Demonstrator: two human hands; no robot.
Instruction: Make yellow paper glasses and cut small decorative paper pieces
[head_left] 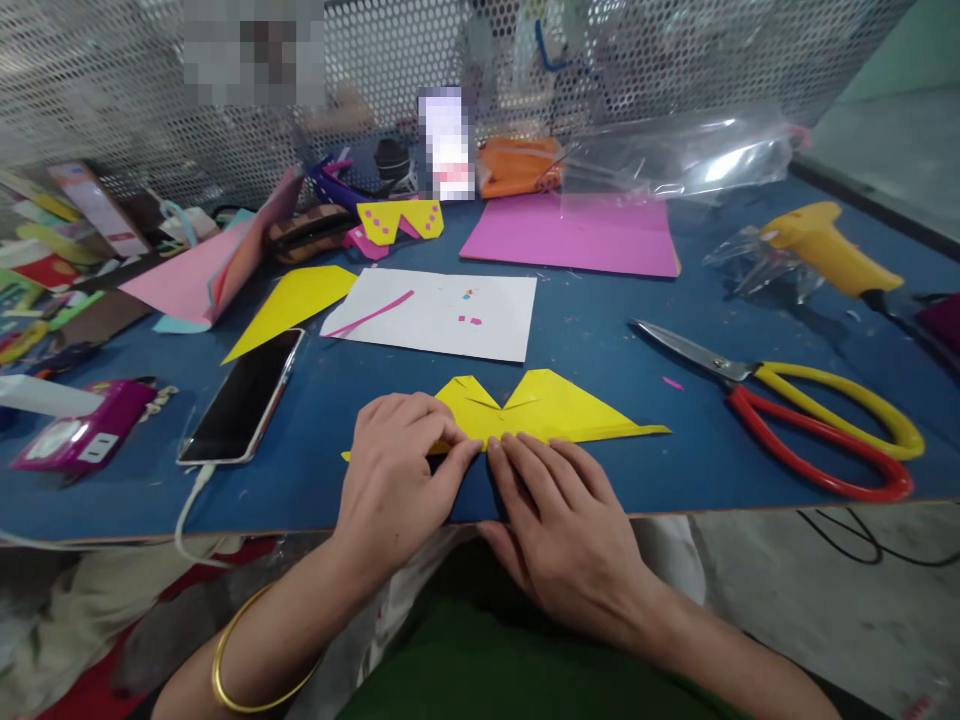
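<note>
A piece of yellow paper (556, 408) lies at the table's front edge, with a V-shaped notch in its far side and a narrow folded strip along its near side. My left hand (397, 470) pinches that near strip between thumb and fingers, left of the middle. Beside it, my right hand (566, 515) rests its outstretched fingers on the same folded edge, the thumb lower down at the table's rim. Just beyond the paper is a white sheet (435, 310) bearing a thin pink strip (375, 312) and several tiny coloured bits.
Large scissors (739, 375) with red and yellow handles lie to the right, below a yellow glue gun (832, 245). On the left are a phone (244, 400) on a cable and another yellow sheet (292, 300). Pink paper (570, 235) and a dotted yellow paper shape (401, 218) lie farther back.
</note>
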